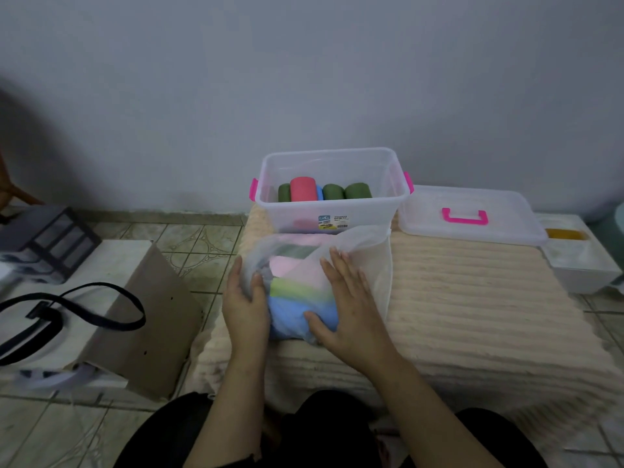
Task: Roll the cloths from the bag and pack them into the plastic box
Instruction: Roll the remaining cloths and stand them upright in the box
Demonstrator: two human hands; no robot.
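Note:
A thin translucent bag (pixel 364 265) lies on the cream ribbed mat (pixel 472 298), just in front of the clear plastic box (pixel 332 207) with pink latches. Folded cloths show through the bag: pink (pixel 297 270), green and blue (pixel 293 307). My left hand (pixel 244 305) grips the bag's left side, fingers curled into the plastic. My right hand (pixel 347 305) lies on top of the bag with fingers straight, thumb against the blue cloth. Inside the box stand several rolled cloths (pixel 324 190), green, red and blue.
The box's clear lid (pixel 469 214) with a pink handle lies to the right of the box. A cardboard piece (pixel 148 329) and a black strap (pixel 84 312) sit at left on the tiled floor. A white container (pixel 580 258) stands at far right.

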